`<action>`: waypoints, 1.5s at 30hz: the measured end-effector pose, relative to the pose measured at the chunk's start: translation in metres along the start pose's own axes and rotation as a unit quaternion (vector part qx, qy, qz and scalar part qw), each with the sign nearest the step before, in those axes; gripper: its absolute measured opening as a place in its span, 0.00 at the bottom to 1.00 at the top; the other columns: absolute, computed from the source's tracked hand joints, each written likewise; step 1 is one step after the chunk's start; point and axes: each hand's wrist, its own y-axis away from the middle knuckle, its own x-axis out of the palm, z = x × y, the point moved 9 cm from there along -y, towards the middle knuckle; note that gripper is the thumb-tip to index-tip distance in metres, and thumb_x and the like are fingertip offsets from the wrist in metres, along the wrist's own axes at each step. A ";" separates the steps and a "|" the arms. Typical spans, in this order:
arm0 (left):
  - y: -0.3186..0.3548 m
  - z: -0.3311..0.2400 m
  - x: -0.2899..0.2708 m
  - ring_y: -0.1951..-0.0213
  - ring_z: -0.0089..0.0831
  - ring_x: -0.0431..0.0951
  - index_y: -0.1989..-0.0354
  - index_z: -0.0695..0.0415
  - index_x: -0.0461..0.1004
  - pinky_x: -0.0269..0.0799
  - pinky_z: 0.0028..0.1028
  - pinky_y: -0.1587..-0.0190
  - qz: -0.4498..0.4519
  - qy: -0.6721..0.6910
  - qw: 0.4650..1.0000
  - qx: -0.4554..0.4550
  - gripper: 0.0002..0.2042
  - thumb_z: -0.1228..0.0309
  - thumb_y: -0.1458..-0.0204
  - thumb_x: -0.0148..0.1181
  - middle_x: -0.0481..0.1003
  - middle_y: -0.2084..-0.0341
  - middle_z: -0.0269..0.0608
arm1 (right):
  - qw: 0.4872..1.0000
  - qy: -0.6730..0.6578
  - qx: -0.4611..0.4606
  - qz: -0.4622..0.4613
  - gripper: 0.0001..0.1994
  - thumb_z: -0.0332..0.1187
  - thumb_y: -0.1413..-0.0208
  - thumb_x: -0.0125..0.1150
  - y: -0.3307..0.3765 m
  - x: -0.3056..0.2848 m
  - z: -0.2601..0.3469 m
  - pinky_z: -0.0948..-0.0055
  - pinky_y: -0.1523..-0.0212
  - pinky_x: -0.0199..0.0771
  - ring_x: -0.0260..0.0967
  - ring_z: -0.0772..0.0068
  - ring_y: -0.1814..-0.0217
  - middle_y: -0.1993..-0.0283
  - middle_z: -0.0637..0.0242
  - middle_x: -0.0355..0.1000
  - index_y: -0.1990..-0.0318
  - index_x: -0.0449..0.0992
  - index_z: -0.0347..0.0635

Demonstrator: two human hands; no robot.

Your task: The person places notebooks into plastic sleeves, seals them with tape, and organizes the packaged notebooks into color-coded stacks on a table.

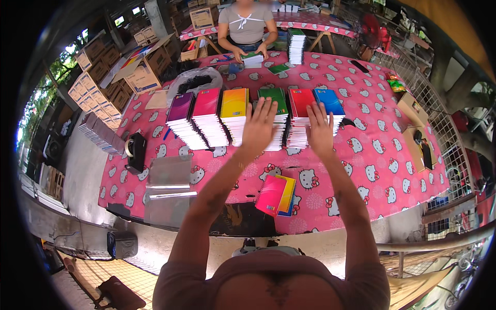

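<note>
Several stacks of spiral notebooks stand in a row across the table, sorted by cover colour. My left hand reaches to the green notebook stack, fingers stretched out over its left front side. Flat against the red notebook stack and beside the blue notebook stack lies my right hand, its fingers extended. Left of my hands are the yellow notebook stack, the pink stack and the purple stack. Nearer me, pink, yellow and blue notebooks lie fanned on the pink tablecloth.
Across the table a person handles a green notebook beside a tall notebook stack. A tape dispenser and clear plastic sheets lie at left. A plastic bag sits behind the stacks; cardboard boxes stand beyond.
</note>
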 end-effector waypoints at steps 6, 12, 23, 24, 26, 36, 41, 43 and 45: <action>0.044 0.000 -0.083 0.46 0.44 0.78 0.43 0.57 0.74 0.69 0.45 0.41 -0.072 0.062 0.995 0.037 0.20 0.78 0.47 0.55 0.77 0.49 0.49 | 0.990 -0.056 -0.125 0.044 0.22 0.37 0.47 0.61 0.087 -0.036 0.065 0.51 0.48 0.66 0.71 0.62 0.52 0.51 0.65 0.73 0.42 0.74 0.53; 0.233 -0.094 -0.031 0.43 0.47 0.74 0.42 0.63 0.71 0.71 0.43 0.44 0.182 0.140 0.966 0.116 0.19 0.69 0.41 0.56 0.72 0.44 0.52 | 0.781 -0.560 0.274 0.027 0.09 0.34 0.34 0.53 0.233 0.023 0.070 0.69 0.48 0.66 0.68 0.68 0.52 0.54 0.67 0.69 0.50 0.73 0.46; 0.056 0.083 -0.049 0.43 0.42 0.75 0.44 0.57 0.73 0.50 0.49 0.31 0.087 -0.085 0.992 -0.040 0.20 0.72 0.46 0.59 0.78 0.53 0.50 | 0.855 -0.506 0.108 0.035 0.24 0.26 0.46 0.64 0.050 0.010 0.152 0.68 0.44 0.70 0.69 0.63 0.44 0.44 0.55 0.67 0.42 0.66 0.37; 0.050 0.066 -0.053 0.46 0.42 0.77 0.45 0.57 0.75 0.53 0.47 0.31 0.112 -0.066 0.991 -0.041 0.18 0.72 0.46 0.60 0.80 0.56 0.50 | 0.887 -0.450 0.102 -0.007 0.25 0.27 0.45 0.65 0.048 0.000 0.151 0.68 0.45 0.70 0.69 0.64 0.45 0.44 0.55 0.67 0.40 0.65 0.37; 0.042 0.008 -0.081 0.60 0.39 0.82 0.49 0.61 0.75 0.69 0.41 0.42 0.125 0.142 0.980 -0.058 0.14 0.71 0.43 0.56 0.81 0.65 0.47 | 0.875 -0.453 0.167 -0.043 0.28 0.28 0.44 0.65 0.059 -0.001 0.134 0.69 0.46 0.72 0.71 0.66 0.45 0.43 0.55 0.69 0.37 0.63 0.37; 0.069 0.127 -0.082 0.56 0.42 0.81 0.46 0.58 0.74 0.68 0.49 0.42 0.032 -0.101 0.993 -0.053 0.17 0.76 0.45 0.55 0.80 0.59 0.46 | 0.862 -0.273 0.368 0.220 0.37 0.42 0.43 0.66 0.229 0.058 0.062 0.53 0.38 0.61 0.62 0.61 0.35 0.36 0.58 0.63 0.30 0.56 0.44; 0.058 0.024 -0.133 0.72 0.41 0.81 0.52 0.61 0.75 0.76 0.40 0.71 0.082 0.116 0.983 -0.115 0.11 0.74 0.43 0.55 0.79 0.75 0.47 | 0.899 -0.210 0.317 0.219 0.36 0.50 0.43 0.63 0.247 0.065 0.061 0.44 0.33 0.53 0.54 0.50 0.29 0.32 0.54 0.58 0.29 0.58 0.50; 0.081 0.033 -0.067 0.76 0.39 0.80 0.53 0.60 0.76 0.75 0.38 0.74 0.283 0.223 0.926 -0.110 0.12 0.70 0.42 0.56 0.78 0.78 0.47 | 0.895 -0.238 0.293 0.240 0.33 0.49 0.41 0.61 0.237 0.070 0.065 0.47 0.34 0.56 0.57 0.49 0.31 0.33 0.54 0.60 0.31 0.61 0.50; 0.106 0.012 -0.011 0.80 0.36 0.78 0.55 0.59 0.77 0.75 0.36 0.76 0.490 0.324 0.786 -0.193 0.13 0.64 0.41 0.58 0.77 0.81 0.46 | 0.878 -0.297 0.321 0.196 0.31 0.48 0.39 0.60 0.249 0.075 0.049 0.50 0.35 0.58 0.59 0.48 0.32 0.34 0.52 0.61 0.32 0.63 0.48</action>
